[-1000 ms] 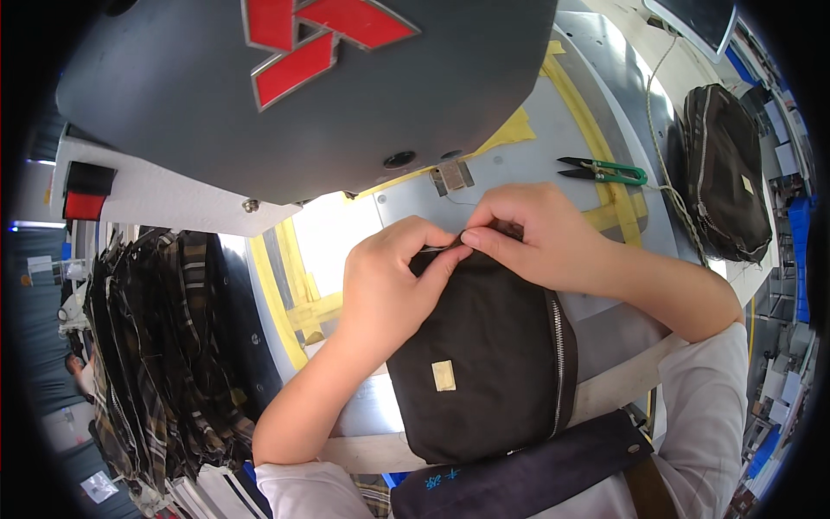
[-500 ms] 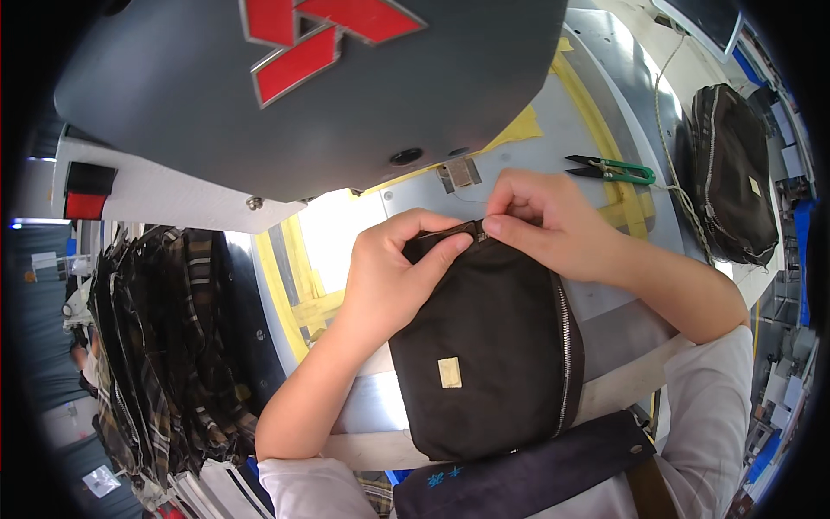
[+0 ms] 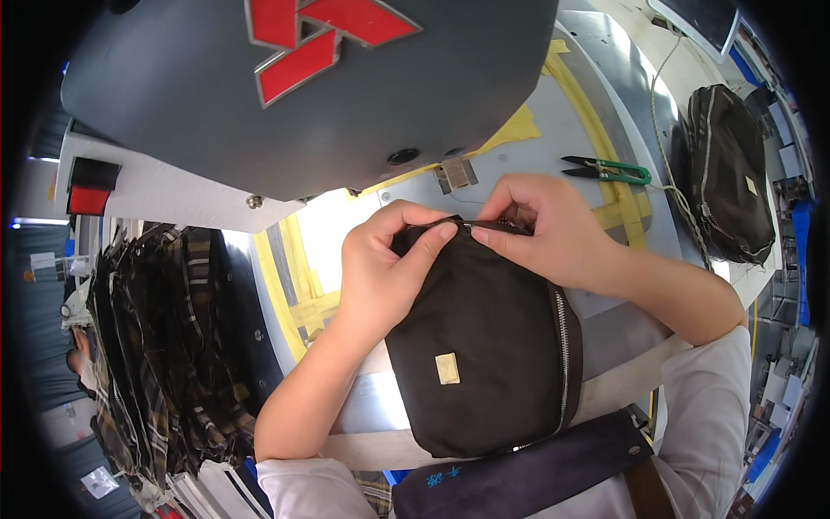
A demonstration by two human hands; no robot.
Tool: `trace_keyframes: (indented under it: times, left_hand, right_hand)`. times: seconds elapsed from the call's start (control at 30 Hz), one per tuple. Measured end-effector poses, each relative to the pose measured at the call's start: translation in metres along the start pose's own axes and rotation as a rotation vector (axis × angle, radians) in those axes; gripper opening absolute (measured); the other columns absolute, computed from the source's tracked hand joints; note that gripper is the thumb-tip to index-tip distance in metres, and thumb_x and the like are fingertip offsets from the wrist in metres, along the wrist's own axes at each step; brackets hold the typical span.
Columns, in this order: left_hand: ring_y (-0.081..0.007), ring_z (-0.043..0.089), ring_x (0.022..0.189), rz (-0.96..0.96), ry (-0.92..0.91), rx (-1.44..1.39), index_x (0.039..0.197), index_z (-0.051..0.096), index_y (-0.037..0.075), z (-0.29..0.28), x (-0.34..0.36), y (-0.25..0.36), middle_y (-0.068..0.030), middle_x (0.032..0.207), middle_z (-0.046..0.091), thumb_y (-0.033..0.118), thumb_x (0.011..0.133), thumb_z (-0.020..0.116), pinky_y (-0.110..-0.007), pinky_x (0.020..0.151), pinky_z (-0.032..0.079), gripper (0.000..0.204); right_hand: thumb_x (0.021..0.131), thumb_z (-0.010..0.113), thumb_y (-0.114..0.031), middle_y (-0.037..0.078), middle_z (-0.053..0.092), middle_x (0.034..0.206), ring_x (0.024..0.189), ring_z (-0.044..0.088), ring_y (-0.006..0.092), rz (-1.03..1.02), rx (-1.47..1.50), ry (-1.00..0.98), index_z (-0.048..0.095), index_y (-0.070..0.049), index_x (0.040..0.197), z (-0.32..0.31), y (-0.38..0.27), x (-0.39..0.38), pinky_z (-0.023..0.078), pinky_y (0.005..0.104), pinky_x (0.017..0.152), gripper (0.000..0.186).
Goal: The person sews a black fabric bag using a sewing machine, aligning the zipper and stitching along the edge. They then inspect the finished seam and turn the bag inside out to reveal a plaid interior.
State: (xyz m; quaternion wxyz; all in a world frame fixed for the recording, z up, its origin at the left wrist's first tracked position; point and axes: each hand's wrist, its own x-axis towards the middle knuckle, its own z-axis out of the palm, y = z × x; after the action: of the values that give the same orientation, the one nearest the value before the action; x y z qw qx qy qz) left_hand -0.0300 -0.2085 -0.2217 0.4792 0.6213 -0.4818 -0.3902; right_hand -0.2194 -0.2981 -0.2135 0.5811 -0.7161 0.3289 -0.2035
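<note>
A dark brown zippered fabric pouch (image 3: 493, 346) lies before me on the sewing machine's work plate, its far edge lifted a little. A small cream label (image 3: 447, 368) sits on its face, and a metal zipper (image 3: 565, 355) runs down its right side. My left hand (image 3: 385, 272) pinches the far edge between thumb and fingers. Close beside it, my right hand (image 3: 549, 229) pinches the same edge just to the right. The thumbs nearly meet at the edge; curled fingers partly hide it.
The grey sewing machine head (image 3: 328, 95) overhangs the far side. Green-handled thread snips (image 3: 609, 169) lie on the plate at right, near a cord (image 3: 683, 203). Another dark pouch (image 3: 733, 173) rests farther right. Several plaid-lined fabric pieces (image 3: 173, 346) hang at left.
Both hands have shifted slightly left along the pouch's far edge. My right hand has closed on more of the edge, with fabric now showing under its fingers.
</note>
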Motion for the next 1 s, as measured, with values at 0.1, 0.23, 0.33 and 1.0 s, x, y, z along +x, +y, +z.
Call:
trace_keyframes:
  times: [0.1,0.23,0.33,1.0]
  left_hand:
    - [-0.0095,0.061,0.078,-0.006,-0.014,-0.002,0.092,0.068,0.0,-0.001,0.001,0.001,-0.0046,0.082,0.068,0.008,0.086,0.072,-0.024,0.074,0.049,0.012]
    - [-0.0097,0.061,0.078,0.019,-0.018,0.036,0.092,0.068,0.0,-0.001,0.0,0.001,-0.0047,0.083,0.069,0.008,0.085,0.072,-0.024,0.074,0.049,0.011]
    - [-0.0101,0.062,0.077,0.042,-0.013,0.056,0.091,0.068,0.0,0.001,0.0,0.002,-0.0049,0.083,0.069,0.008,0.085,0.072,-0.025,0.074,0.049,0.011]
    - [-0.0142,0.065,0.079,0.023,-0.057,0.112,0.094,0.067,-0.001,0.001,-0.002,0.006,-0.0067,0.083,0.069,0.007,0.086,0.071,-0.027,0.074,0.05,0.012]
  right_hand:
    - [0.084,0.071,-0.016,0.008,0.065,0.078,0.071,0.06,0.0142,0.01,-0.012,-0.012,0.064,0.001,0.089,-0.002,-0.004,0.0,0.049,0.0291,0.065,0.019]
    - [0.084,0.07,-0.017,0.009,0.066,0.079,0.072,0.062,0.0172,-0.064,-0.064,-0.026,0.064,0.0,0.089,-0.001,-0.003,0.004,0.05,0.0308,0.066,0.019]
    - [0.083,0.07,-0.017,0.01,0.066,0.08,0.074,0.064,0.0192,-0.072,-0.091,-0.035,0.064,0.0,0.089,-0.002,-0.001,0.005,0.05,0.0316,0.067,0.019]
    - [0.083,0.071,-0.018,0.01,0.066,0.082,0.075,0.063,0.0179,-0.041,-0.038,-0.097,0.066,0.0,0.093,-0.009,-0.006,0.007,0.05,0.0302,0.068,0.021]
